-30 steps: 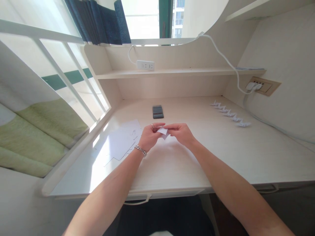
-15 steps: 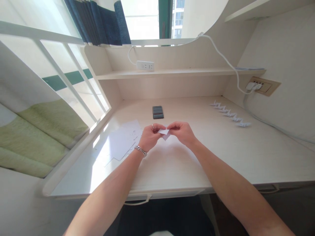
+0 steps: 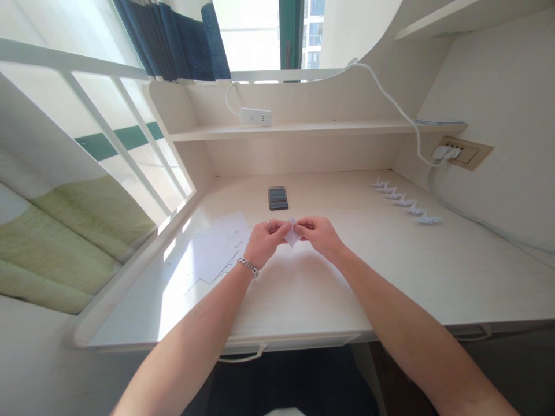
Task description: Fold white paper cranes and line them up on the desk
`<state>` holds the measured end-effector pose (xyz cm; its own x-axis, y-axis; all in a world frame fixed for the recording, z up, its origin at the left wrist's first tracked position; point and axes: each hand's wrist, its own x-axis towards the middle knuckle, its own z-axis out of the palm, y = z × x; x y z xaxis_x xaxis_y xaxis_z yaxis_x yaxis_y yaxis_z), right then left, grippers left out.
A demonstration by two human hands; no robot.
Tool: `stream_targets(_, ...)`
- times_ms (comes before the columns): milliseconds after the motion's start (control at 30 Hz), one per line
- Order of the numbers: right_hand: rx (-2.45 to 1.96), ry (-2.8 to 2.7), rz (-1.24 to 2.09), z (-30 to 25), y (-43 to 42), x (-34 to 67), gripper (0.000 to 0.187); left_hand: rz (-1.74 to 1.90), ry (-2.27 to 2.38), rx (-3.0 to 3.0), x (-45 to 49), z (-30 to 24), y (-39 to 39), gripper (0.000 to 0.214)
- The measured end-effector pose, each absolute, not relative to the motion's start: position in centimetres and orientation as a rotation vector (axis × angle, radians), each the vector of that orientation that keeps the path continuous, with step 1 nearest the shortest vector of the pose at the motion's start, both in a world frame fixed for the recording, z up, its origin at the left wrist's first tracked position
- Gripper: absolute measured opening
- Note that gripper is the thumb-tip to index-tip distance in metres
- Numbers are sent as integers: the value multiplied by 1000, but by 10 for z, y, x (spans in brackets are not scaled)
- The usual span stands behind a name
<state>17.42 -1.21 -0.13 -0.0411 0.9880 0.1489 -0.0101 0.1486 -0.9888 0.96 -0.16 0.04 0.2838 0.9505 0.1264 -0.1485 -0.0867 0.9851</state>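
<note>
Held above the middle of the desk (image 3: 390,271), nearer the front edge: small paper piece (image 3: 292,236), white, partly folded, exact shape too small to tell.

Left hand (image 3: 265,242): thumb and forefinger pinched on the left side of the piece, other fingers curled in. Ring (image 3: 269,223) on one finger, chain bracelet (image 3: 247,265) at the wrist.

Right hand (image 3: 318,236): thumb and fingertips pinched on the right side, remaining fingers tucked under. Resting on the desk or just clear of it: cannot tell.

Progress, judged from the layout:
- Row of folded paper figures (image 3: 405,200) lined up toward the back right corner, finished by the look of them, count unclear.
- One piece in hand, mid-fold at a guess.
- Loose white sheets (image 3: 217,251) near the left edge, flat, overlapping, sunlit, not yet folded.

Containers: none open in view.
- Drawer (image 3: 295,342) under the front edge, shut, contents hidden.
- Shelf (image 3: 325,126) above the back edge, carrying a power strip (image 3: 255,116) at its left end.

Dark phone (image 3: 278,197) flat on the desk behind the hands, well apart from the figures.
</note>
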Motion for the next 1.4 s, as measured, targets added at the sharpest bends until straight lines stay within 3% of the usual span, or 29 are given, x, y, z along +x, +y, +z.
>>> stream_targets(367,-1038,-1311,1111,0,-15,172,26,1093,698,1097,9,4,-3,30)
stream_targets(633,-1164,-1444,898,-5,-13,173,23,1088,765,1249,10,-3,0,26)
stream_targets(1400,-1323,-1531,601,5,-23,171,17,1063,635,1127,10,-2,-2,29)
